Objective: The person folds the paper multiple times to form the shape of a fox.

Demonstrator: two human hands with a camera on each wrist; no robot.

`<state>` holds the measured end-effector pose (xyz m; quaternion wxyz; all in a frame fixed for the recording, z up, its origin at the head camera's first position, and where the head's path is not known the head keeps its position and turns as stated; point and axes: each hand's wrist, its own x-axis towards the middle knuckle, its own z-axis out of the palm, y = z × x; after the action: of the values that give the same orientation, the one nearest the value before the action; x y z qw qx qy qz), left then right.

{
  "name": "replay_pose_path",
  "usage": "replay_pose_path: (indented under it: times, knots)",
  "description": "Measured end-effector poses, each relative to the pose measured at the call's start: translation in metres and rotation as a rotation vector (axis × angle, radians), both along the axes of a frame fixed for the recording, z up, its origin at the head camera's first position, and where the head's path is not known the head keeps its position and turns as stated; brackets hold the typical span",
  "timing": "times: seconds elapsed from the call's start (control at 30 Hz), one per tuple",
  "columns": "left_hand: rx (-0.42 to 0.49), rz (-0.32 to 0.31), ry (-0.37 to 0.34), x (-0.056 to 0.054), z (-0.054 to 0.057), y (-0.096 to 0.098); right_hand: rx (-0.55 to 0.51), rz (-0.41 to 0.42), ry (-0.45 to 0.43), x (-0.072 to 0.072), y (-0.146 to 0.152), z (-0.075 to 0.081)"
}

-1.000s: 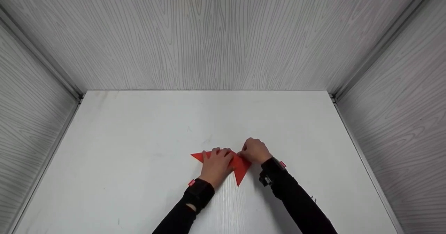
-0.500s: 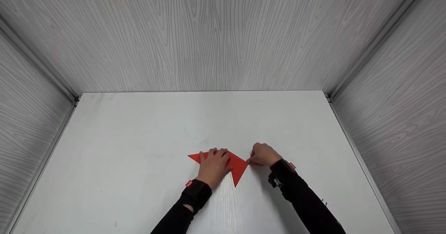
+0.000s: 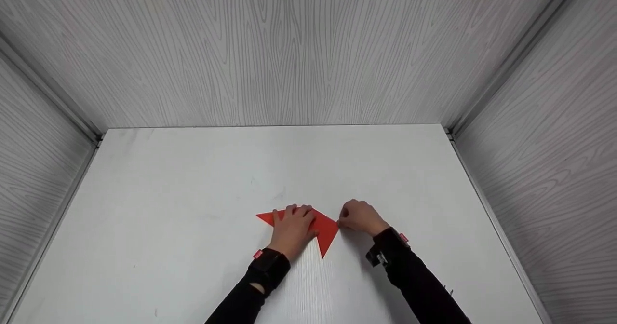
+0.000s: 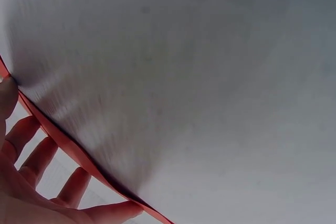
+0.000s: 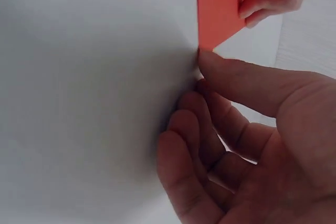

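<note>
A folded sheet of red paper (image 3: 326,231) lies on the white tabletop, with pointed corners at the left, right and front. Across its middle rests my left hand (image 3: 290,232), fingers spread along the far edge and covering part of the sheet. In the left wrist view the fingers touch the thin red paper edge (image 4: 79,156). My right hand (image 3: 361,217) is at the right corner, its fingers curled. The right wrist view shows the thumb (image 5: 220,69) at the tip of the red paper (image 5: 215,17), close to the curled forefinger.
The white tabletop (image 3: 183,184) extends around the paper on all sides. Grey wood-grain panels stand at the back (image 3: 270,54), the left (image 3: 33,136) and the right (image 3: 544,155). Black wrist straps (image 3: 270,268) with small cameras are on both arms.
My right hand has moved from the paper's upper right edge out to its right corner. My left hand stays on the paper. The whole view has shifted slightly.
</note>
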<state>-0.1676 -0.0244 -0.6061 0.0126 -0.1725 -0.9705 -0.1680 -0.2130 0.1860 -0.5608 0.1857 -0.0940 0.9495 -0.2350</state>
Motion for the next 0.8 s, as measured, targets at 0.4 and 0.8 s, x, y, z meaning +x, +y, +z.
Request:
replay_pose_path:
  times: [0.4, 0.8]
  knots:
    - [-0.019, -0.005, 0.013, 0.000, 0.000, 0.001, -0.048, -0.016, 0.114, 0.001, -0.015, -0.010]
    - [-0.051, -0.049, 0.097, 0.005, -0.004, -0.003, -0.030, -0.052, 0.044, -0.004, -0.020, -0.003]
